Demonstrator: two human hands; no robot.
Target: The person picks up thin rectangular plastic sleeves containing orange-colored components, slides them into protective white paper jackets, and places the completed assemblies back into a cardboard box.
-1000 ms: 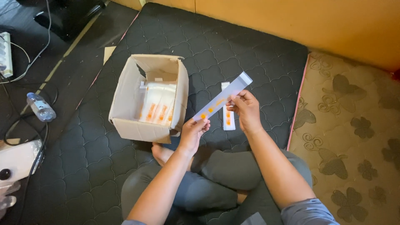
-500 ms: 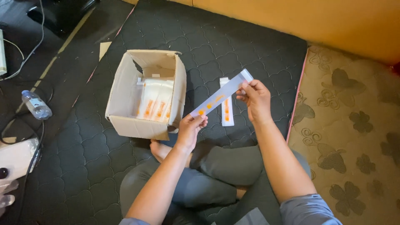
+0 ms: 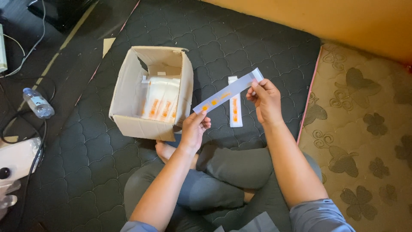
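Observation:
My left hand (image 3: 194, 129) and my right hand (image 3: 265, 99) hold the two ends of a long flat pale strip with orange marks (image 3: 227, 91), stretched slantwise above my crossed legs. The left pinches its lower end, the right its upper end. A second strip of the same kind (image 3: 234, 108) lies on the dark quilted mat just beyond my hands. To the left stands an open cardboard box (image 3: 128, 92) with several clear packets with orange marks (image 3: 159, 99) inside.
The black quilted mat (image 3: 240, 38) ends at a beige patterned carpet (image 3: 369, 129) on the right. A plastic water bottle (image 3: 38, 103), cables (image 3: 25, 141) and a white object (image 3: 15, 159) lie on the floor at left.
Both hands have raised the strip slightly and shifted it a bit to the right. The view has tilted, so the box sits a little higher in the picture.

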